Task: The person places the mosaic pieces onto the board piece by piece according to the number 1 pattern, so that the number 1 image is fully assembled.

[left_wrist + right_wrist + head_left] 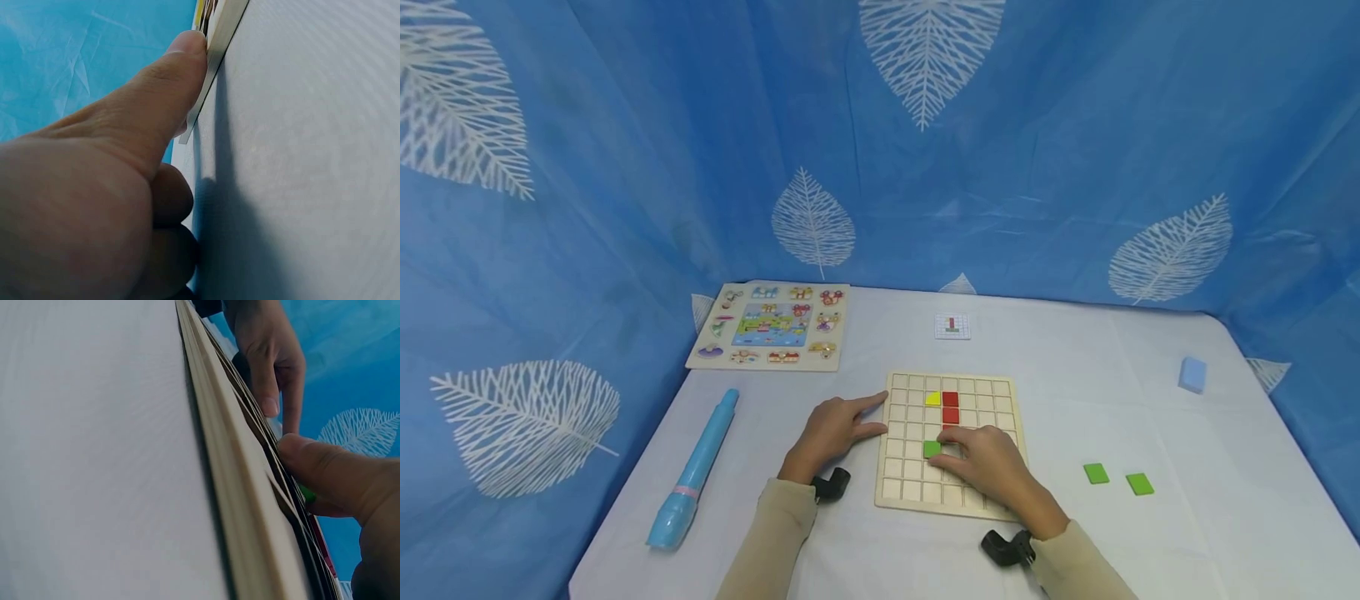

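Observation:
A wooden grid board [901, 502] lies on the table, its shallow square cells edged by thin ridges. My left hand [831, 432] touches its left edge with thumb and index finger stretched out and spread. Over the lower middle cells, my right hand [992, 465] pinches a green square tile [932, 449] between thumb and index finger. In the right wrist view only a sliver of that green tile [307, 494] shows. Red tiles [951, 415] run down one column, the lowest partly covered by the right hand. Left of the top one sits a yellow tile [932, 398].
Two green tiles [1096, 473] lie right of the board. Behind it is a small pattern card [952, 326]. A picture puzzle board [707, 363] stands back left, a light-blue wand-shaped object [696, 471] front left, and a pale blue block [1192, 375] far right.

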### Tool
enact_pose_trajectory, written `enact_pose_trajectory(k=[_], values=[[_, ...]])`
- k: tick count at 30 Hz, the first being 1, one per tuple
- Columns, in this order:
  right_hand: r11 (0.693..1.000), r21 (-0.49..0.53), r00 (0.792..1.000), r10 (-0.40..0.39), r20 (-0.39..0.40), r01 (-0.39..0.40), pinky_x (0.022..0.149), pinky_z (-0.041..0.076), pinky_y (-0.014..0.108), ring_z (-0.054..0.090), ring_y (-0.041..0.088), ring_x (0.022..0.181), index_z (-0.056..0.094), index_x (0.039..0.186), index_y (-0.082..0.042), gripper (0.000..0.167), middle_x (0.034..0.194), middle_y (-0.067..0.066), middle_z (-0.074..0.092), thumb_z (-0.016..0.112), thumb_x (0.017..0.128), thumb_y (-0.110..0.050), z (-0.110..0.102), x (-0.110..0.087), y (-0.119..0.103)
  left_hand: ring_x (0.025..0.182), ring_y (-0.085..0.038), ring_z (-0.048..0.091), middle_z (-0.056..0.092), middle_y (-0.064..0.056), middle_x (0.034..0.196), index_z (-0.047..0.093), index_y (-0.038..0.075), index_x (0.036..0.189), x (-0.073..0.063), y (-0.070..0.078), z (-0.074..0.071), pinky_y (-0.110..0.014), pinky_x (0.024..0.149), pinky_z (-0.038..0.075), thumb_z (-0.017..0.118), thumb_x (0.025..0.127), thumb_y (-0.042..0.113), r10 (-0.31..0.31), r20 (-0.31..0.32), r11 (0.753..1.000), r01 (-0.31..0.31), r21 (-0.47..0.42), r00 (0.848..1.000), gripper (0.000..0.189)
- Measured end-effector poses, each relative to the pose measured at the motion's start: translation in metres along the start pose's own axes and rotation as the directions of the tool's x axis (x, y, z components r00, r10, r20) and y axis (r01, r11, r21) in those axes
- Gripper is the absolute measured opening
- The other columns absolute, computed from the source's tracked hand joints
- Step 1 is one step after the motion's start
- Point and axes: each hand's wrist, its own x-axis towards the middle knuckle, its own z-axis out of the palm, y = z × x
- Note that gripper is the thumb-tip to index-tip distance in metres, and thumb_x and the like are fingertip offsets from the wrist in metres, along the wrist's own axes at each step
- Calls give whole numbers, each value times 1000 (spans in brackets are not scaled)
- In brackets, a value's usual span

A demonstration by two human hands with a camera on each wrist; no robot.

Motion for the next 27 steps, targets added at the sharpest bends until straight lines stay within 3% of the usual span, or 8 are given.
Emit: enact_pose_trajectory(k=[6,13,18,27], values=[[1000,-21,1000,12,-2,-12,64,50,32,52,-1,59,80,96,-22,33,69,-13,68,84,80,-51,2,-1,1,54,-6,33,42,10,58,59,28,146,0,1,0,-26,55,33,69,90,56,-18,20,1000,18,-5,1000,64],[998,-46,999,-49,-11,49,55,43,25,34,-3,51,81,97,-20,34,54,-22,46,84,81,-49,-1,1,2,54,-6,34,42,11,58,60,28,146,2,0,1,-26,56,34,70,90,55,-10,3,1000,10,-1,1000,63],[993,-78,995,-96,-33,93,52,40,24,34,-4,51,81,96,-20,33,55,-20,50,85,80,-48,-1,2,3,54,-6,33,42,11,58,60,28,145,2,0,0,-26,56,33,71,90,55,-8,-6,1000,8,2,1000,63],[992,-85,995,-93,-25,91,51,38,22,29,-5,50,82,103,-18,40,55,-16,55,83,81,-51,-3,1,2,54,-6,32,41,11,58,61,27,145,2,1,0,-26,54,31,71,90,54,-6,-2,1000,6,9,1000,62]])
